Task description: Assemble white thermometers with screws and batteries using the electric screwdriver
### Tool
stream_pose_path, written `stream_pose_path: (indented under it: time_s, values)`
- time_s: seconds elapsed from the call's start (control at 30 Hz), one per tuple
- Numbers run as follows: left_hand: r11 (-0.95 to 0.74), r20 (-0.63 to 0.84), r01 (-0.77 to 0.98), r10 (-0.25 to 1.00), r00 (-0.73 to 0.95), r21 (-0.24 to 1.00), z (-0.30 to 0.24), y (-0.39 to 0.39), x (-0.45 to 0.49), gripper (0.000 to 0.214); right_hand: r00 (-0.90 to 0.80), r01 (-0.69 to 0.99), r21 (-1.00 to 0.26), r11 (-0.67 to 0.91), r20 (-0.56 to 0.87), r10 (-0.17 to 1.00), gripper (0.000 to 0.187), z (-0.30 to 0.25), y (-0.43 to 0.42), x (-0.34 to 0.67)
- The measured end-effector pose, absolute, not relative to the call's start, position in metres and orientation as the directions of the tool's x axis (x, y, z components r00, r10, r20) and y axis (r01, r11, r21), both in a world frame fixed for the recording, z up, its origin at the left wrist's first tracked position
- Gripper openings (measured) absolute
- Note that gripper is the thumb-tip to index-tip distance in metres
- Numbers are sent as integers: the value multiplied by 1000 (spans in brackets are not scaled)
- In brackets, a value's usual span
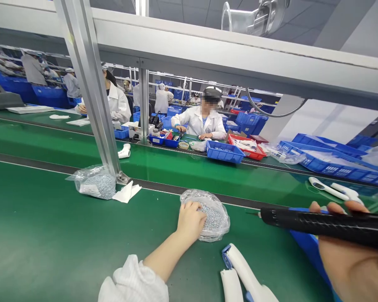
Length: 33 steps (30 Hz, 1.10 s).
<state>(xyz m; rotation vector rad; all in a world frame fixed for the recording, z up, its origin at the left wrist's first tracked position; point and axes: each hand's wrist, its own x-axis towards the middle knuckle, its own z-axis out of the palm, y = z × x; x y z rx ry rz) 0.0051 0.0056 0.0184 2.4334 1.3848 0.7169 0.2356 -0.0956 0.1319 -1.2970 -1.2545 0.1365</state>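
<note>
The left hand (pixel 191 220) half-curls into likely slippery metal bits (pixel 212 218), catch hidden; the right hand (pixel 349 256) sensibly wraps the rigid-looking driver (pixel 297 221) round its barrel.

The left hand (pixel 189 220), fingers bent downward, is near the bench's (pixel 66 235) far edge; the right hand (pixel 346 262) grips, raised.

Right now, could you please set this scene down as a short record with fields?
Left hand: at the small metal parts in an open clear bag
Right hand: holding a black pen-shaped tool, thin tip pointing left
Nearest the person: white-and-blue device pieces on the green bench
By the metal post: second bag, white paper
Across: co-worker in a white coat, behind a blue tray
</note>
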Motion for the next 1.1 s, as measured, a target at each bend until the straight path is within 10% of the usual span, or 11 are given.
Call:
stream_pose_path:
  time_s: [0.17,0.47,1.1]
  values:
    - [-561,376,672,826,419,484,18,6,6,14,608,-22,-860,509,393,690,45,141,-86,197]
    - [-736,528,496,677,513,461,3,-3,16,35,551,-99,-803,587,447,705,16,129,-84,178]
    - [-875,734,439,434,523,204,-3,-5,20,56,511,-205,-735,646,482,712,36,132,-74,159]
